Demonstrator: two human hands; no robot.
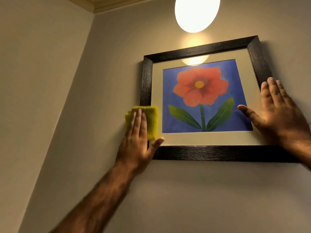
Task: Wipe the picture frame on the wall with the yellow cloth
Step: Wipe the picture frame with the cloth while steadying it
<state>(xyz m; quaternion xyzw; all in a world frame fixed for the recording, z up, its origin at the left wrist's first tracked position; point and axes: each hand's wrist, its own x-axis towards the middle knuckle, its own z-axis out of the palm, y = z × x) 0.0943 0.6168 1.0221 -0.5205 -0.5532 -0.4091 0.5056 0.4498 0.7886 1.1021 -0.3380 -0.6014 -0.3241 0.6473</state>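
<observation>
A dark wooden picture frame [198,50] hangs on the wall, holding a red flower on blue with a cream mat. My left hand [138,140] lies flat on a folded yellow cloth [152,121], pressing it against the lower part of the frame's left side; the cloth covers that stretch of the frame. My right hand [279,111] rests flat with fingers spread on the frame's right side and the glass, holding nothing.
A round glowing wall lamp [196,12] sits just above the frame and reflects in the glass. A room corner runs down the left, with ceiling moulding [101,5] at the top. Bare wall lies below the frame.
</observation>
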